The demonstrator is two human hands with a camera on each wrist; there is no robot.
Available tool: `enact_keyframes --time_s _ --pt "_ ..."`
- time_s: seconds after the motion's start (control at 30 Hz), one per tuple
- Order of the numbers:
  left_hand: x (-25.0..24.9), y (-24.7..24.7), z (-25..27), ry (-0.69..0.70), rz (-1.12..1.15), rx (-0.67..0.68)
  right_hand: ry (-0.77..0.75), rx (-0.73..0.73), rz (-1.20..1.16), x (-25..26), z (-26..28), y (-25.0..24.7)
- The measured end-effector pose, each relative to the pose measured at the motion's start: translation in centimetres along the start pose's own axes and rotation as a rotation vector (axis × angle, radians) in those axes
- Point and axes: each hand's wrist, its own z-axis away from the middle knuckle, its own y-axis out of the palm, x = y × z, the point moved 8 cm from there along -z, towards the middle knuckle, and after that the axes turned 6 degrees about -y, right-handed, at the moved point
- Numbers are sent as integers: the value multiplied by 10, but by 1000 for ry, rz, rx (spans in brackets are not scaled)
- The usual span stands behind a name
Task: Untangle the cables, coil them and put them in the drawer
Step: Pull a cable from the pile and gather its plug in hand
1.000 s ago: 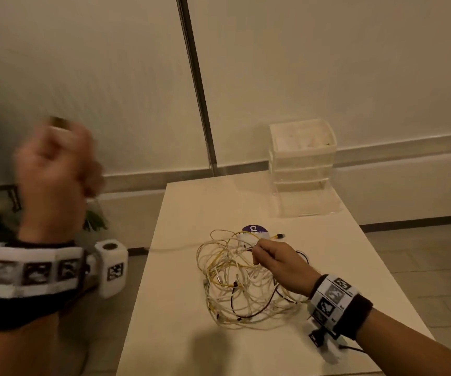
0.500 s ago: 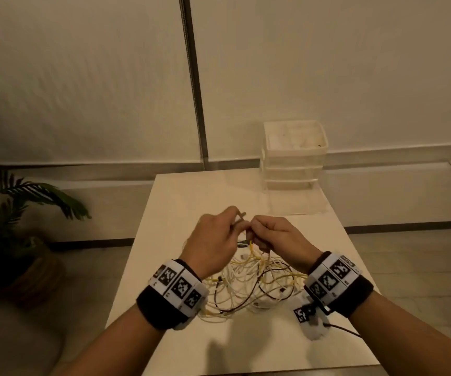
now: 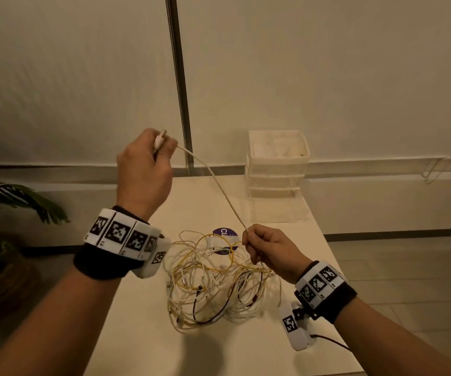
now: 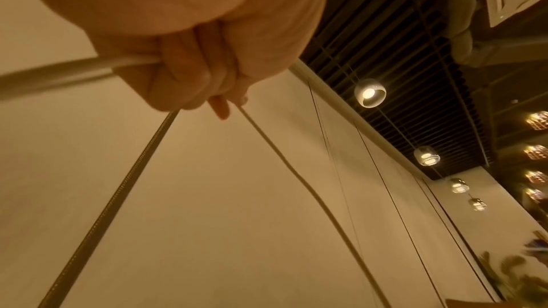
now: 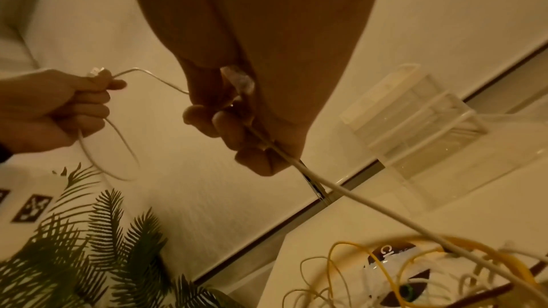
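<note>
A tangle of white, yellow and dark cables (image 3: 213,278) lies on the white table (image 3: 143,335). My left hand (image 3: 148,164) is raised above the table's far left and grips the plug end of a white cable (image 3: 213,183). That white cable (image 5: 355,198) runs taut down to my right hand (image 3: 270,251), which pinches it just above the tangle. In the right wrist view the left hand (image 5: 56,107) also holds a small loop of it. A clear plastic drawer unit (image 3: 277,169) stands at the table's far edge.
A round purple sticker (image 3: 225,234) lies under the tangle's far side. A potted palm (image 3: 4,213) stands on the floor to the left. The wall (image 3: 327,63) rises right behind the table. Tiled floor (image 3: 408,267) lies to the right.
My hands were together over the tangle half a second ago. The left hand has since lifted up and left with the cable's plug end, drawing the white cable taut out of the pile.
</note>
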Motion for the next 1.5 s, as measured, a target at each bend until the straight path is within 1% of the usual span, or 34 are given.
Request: enact_keyframes --time_s 0.07,0.1,0.13,0.17,0.2,0.23,0.27,0.3,0.37,0.43,0.5,0.63,0.7,0.73,0.8,0.9,0.97,1.0,1.03,1.1,1.13,1.2,1.23,1.27,1.33,1.37,1.4,1.43,1.5 --pt "-6 7 11 -5 41 55 30 2 -61 0 1 0" --pt "-14 10 20 39 62 77 40 1 -86 1 0 -1" --pt "-23 16 34 116 70 118 49 1 -100 2 -1 -1" --pt "-33 26 50 215 57 194 51 3 -103 5 -2 -3" --pt "-41 41 68 317 17 299 45 9 -94 10 -3 -5" --pt "-47 58 85 399 -45 413 35 23 -77 17 -5 -5" --pt "-49 75 97 448 -119 511 25 45 -49 26 -6 -5" --pt "-47 89 103 454 -178 577 19 75 -12 36 -8 -4" --pt "-37 109 97 396 -211 630 9 132 78 55 -10 0" --pt "-33 118 87 367 -208 630 -4 144 135 70 -12 -3" --pt "-29 121 82 359 -209 623 -29 143 136 77 -12 -7" --pt "-25 125 83 312 -246 681 -79 159 106 77 -5 -7" --pt "-30 122 76 306 -283 649 -112 131 101 75 -3 -8" --pt "-34 116 69 302 -278 599 -124 97 99 73 -4 -11" --pt "-43 95 47 277 -215 455 -138 32 90 66 -3 -19" --pt "-51 46 7 195 -113 204 -125 25 127 49 3 -24" --pt "-45 18 -16 125 -103 32 -123 14 156 40 7 -26" --pt "-42 11 -22 99 -124 -9 -123 1 164 37 7 -27" --pt "-36 12 -24 70 -148 -12 -122 -11 167 36 6 -28" --pt "-31 22 -16 35 -164 45 -109 -30 154 35 3 -30" --pt "-33 28 -7 54 -150 71 -104 -36 149 36 3 -31" --pt "-50 41 17 173 -121 148 -98 -37 158 39 1 -31" --pt "-58 52 29 243 -120 232 -93 -33 162 41 1 -31" --pt "-61 68 42 294 -137 345 -93 -25 160 44 0 -30" --pt "-55 105 64 297 -222 566 -107 -5 146 54 -2 -28" --pt "-48 118 72 280 -270 635 -125 3 135 61 -3 -27" --pt "-43 127 76 264 -295 670 -149 11 125 68 -4 -27" --pt "-39 131 79 252 -299 676 -170 20 121 76 -4 -27" --pt "-39 130 78 251 -265 635 -196 37 116 87 -4 -28"
